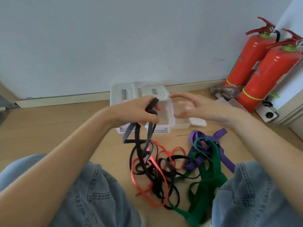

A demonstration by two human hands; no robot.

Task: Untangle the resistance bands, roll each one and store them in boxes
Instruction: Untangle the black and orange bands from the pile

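From the head camera I see my left hand (pixel 141 110) at mid-frame, fingers curled round a black band (pixel 148 128) and grasping it, with its strands hanging down into the tangle on the wooden floor (pixel 49 125). My right hand (pixel 201 108) hovers just right of centre, blurred, fingers spread and released, holding nothing and apart from the left. Behind both hands, in the upper middle of the frame, I can make out clear plastic boxes (pixel 164 115) standing by the wall (pixel 114 38), their lids tipped back, and a smaller clear tray (pixel 182 123) just beside them to the right. In the lower centre lies the pile of bands: a red-orange band (pixel 144 190) looped through the black strands, a purple band (pixel 218 136) to the right of them, and a wide green band (pixel 211 176) crossing over the purple one and running to the bottom edge. My jeans-clad knees (pixel 91 194) frame the pile at lower left and lower right. In the upper right, two red fire extinguishers (pixel 265 69) stand against the wall.
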